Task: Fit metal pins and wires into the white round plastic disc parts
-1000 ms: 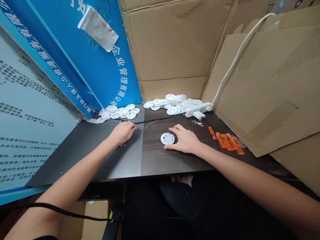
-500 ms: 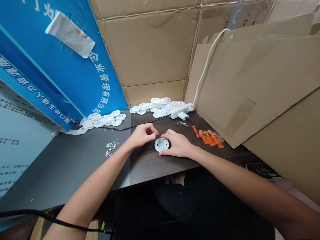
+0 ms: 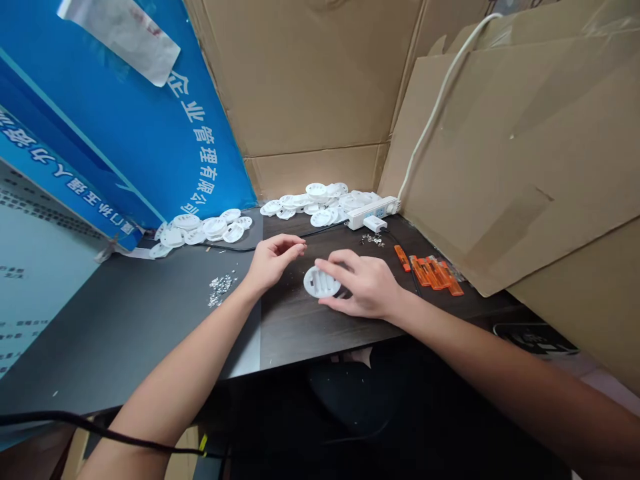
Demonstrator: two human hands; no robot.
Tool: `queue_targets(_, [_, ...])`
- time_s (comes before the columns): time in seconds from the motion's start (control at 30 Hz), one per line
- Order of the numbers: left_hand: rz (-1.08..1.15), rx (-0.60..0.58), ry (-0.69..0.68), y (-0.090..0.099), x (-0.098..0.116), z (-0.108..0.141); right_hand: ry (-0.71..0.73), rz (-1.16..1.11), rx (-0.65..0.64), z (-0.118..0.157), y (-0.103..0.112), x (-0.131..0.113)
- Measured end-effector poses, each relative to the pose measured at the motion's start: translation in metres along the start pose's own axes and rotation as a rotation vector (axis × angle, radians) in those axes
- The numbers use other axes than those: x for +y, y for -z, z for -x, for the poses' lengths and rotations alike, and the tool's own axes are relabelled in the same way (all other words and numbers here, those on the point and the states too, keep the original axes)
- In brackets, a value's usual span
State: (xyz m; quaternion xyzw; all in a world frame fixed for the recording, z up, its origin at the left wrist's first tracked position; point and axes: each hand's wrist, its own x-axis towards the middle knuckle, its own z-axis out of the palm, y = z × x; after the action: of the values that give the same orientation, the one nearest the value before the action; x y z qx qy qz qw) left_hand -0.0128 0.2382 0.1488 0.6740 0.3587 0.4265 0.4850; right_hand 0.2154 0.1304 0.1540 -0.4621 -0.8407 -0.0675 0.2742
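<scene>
My right hand (image 3: 369, 285) grips a white round plastic disc (image 3: 320, 283) by its right edge, thumb and fingers on either side. The disc has slots and raised ribs on its face and is held over the dark tabletop (image 3: 295, 337). To the left of it is my left hand (image 3: 274, 261), apart from the disc, with thumb and fingers drawn together in a pinch. Whatever may be between those fingertips is too small to tell. Left of my left forearm lies a scatter of small shiny metal pieces (image 3: 220, 289).
Similar white discs pile up at the back left (image 3: 214, 228) and back centre (image 3: 320, 200). A white power strip (image 3: 371, 212) holds a plug. Small shiny bits (image 3: 373, 240) and orange strips (image 3: 436, 272) lie to the right. Cardboard (image 3: 320, 87) walls the back; a black cable (image 3: 70, 421) crosses my left arm.
The disc in my right hand has turned or tipped, now showing a ribbed, slotted face. My left hand has drawn slightly left and up from it. The camera view has shifted a little.
</scene>
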Motion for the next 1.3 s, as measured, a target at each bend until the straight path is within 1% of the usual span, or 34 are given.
queue_targets(0.1, [-0.066, -0.033, -0.056, -0.007, 0.004, 0.008, -0.193, -0.099, -0.146, -0.002, -0.006, -0.001])
queue_targets(0.13, [-0.090, -0.045, -0.065, -0.010, 0.005, 0.011, -0.237, -0.129, -0.184, -0.001, -0.008, 0.000])
queue_targets(0.2, [-0.120, -0.080, -0.051, -0.013, 0.007, 0.015, -0.277, -0.173, -0.224, 0.003, -0.013, 0.003])
queue_targets(0.23, [-0.120, -0.097, -0.031, -0.014, 0.008, 0.017, -0.280, -0.189, -0.217, 0.005, -0.015, 0.004])
queue_targets(0.3, [-0.112, -0.119, -0.009, -0.015, 0.008, 0.019, -0.253, -0.207, -0.145, 0.008, -0.015, 0.003])
queue_targets(0.4, [-0.095, -0.106, -0.049, -0.016, 0.009, 0.020, -0.159, -0.253, 0.042, 0.007, -0.002, -0.004])
queue_targets(0.5, [-0.076, -0.022, -0.099, -0.019, 0.010, 0.021, -0.038, -0.366, 0.227, 0.004, 0.024, -0.019])
queue_targets(0.6, [-0.062, 0.077, -0.146, -0.024, 0.010, 0.021, 0.068, -0.360, 0.393, 0.002, 0.048, -0.036])
queue_targets(0.67, [-0.065, 0.106, -0.168, -0.026, 0.009, 0.022, 0.088, -0.347, 0.441, 0.004, 0.059, -0.046])
queue_targets(0.73, [-0.075, 0.117, -0.172, -0.027, 0.009, 0.022, 0.071, -0.337, 0.444, 0.007, 0.064, -0.053])
queue_targets(0.8, [-0.083, 0.119, -0.165, -0.027, 0.010, 0.023, 0.037, -0.332, 0.390, 0.010, 0.062, -0.053])
queue_targets(0.87, [-0.075, 0.109, -0.145, -0.027, 0.012, 0.022, -0.013, -0.340, 0.267, 0.012, 0.051, -0.044])
queue_targets(0.97, [-0.055, 0.072, -0.109, -0.025, 0.014, 0.020, -0.139, -0.376, 0.016, 0.010, 0.022, -0.021])
queue_targets(1.07, [-0.096, -0.014, -0.091, -0.020, 0.015, 0.020, -0.260, -0.388, -0.187, 0.005, -0.009, 0.002])
queue_targets(1.17, [-0.273, -0.155, -0.102, -0.014, 0.015, 0.021, -0.351, -0.380, -0.253, 0.001, -0.025, 0.012])
queue_targets(1.23, [-0.388, -0.257, -0.130, -0.012, 0.015, 0.021, -0.376, -0.368, -0.267, -0.001, -0.027, 0.011])
queue_targets(1.3, [-0.459, -0.324, -0.147, -0.012, 0.013, 0.020, -0.381, -0.343, -0.291, -0.001, -0.026, 0.008])
